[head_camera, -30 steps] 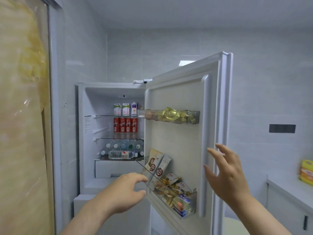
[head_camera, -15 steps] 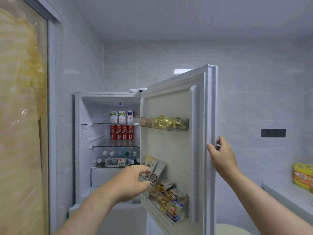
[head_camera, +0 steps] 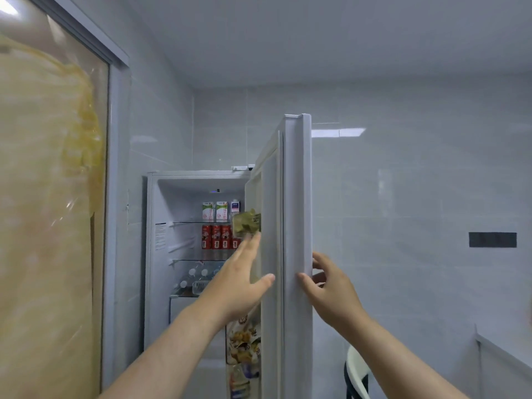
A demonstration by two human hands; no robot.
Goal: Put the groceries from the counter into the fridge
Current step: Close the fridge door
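Now the fridge (head_camera: 184,197) is seen with its door (head_camera: 296,197) turned almost edge-on, where half a second earlier much of its inner face was shown; the door is judged to be swinging toward shut. The left hand (head_camera: 239,286), curled and clear of the door before, is laid against the inner face with fingers straight and spread. The outer edge is gripped by the right hand (head_camera: 331,289), thumb in front, fingers curled behind. Groceries (head_camera: 216,237) are already stored: cartons (head_camera: 214,210), cans (head_camera: 205,237) and bottles (head_camera: 198,276) on shelves, snack packets (head_camera: 244,341) in the door rack. Only a corner of the worktop (head_camera: 506,355) is shown, so what remains there cannot be told.
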